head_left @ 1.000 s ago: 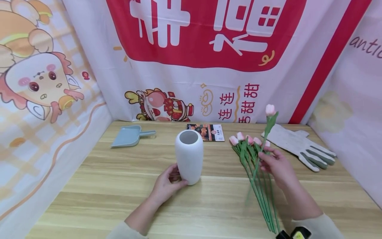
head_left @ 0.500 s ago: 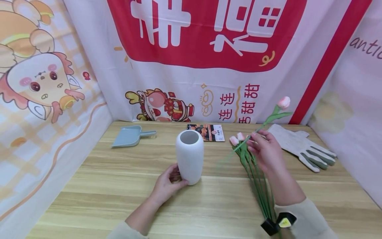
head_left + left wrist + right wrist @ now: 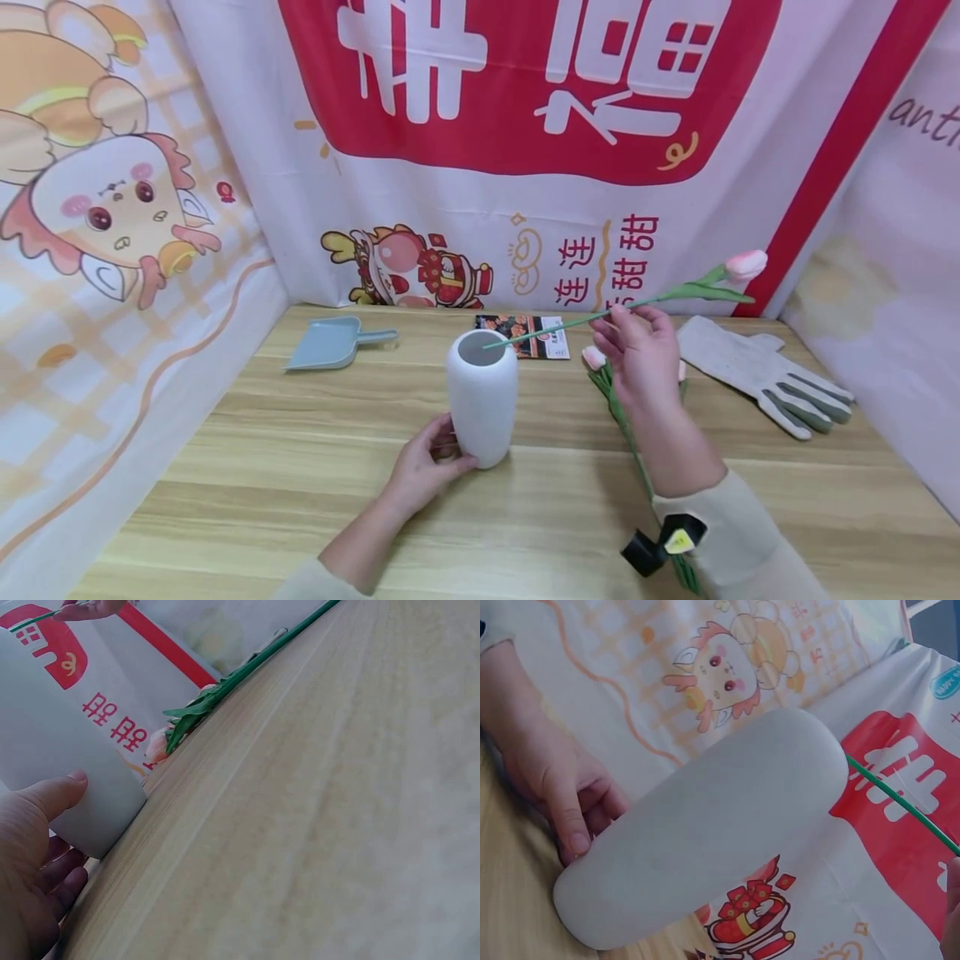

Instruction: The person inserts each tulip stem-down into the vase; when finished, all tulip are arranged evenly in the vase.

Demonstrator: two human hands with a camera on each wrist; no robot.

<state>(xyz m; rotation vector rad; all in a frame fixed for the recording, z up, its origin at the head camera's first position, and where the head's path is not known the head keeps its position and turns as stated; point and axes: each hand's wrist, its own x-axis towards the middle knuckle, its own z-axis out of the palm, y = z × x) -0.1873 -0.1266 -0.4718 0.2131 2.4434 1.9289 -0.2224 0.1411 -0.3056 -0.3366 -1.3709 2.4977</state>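
Note:
A tall white vase (image 3: 482,408) stands upright on the wooden table. My left hand (image 3: 423,467) holds it low on its left side, the thumb (image 3: 64,795) in front in the left wrist view. Pinched by its green stem, a pink artificial tulip (image 3: 693,290) is in my right hand (image 3: 641,358). It slants, bloom to the upper right, and its stem end is at the vase's mouth. The right wrist view shows the stem (image 3: 907,802) by the vase rim. More tulips (image 3: 603,379) lie on the table, partly hidden under my right forearm.
A blue-grey dustpan (image 3: 330,343) lies at the back left. Behind the vase is a printed packet (image 3: 551,337). A white and grey glove (image 3: 765,371) lies at the right. Printed cloth walls (image 3: 465,192) enclose the table (image 3: 247,467) at the back and sides.
My right hand has lifted one tulip away from the bunch and moved left, tilting its stem over to the vase mouth. The left hand has stayed on the vase.

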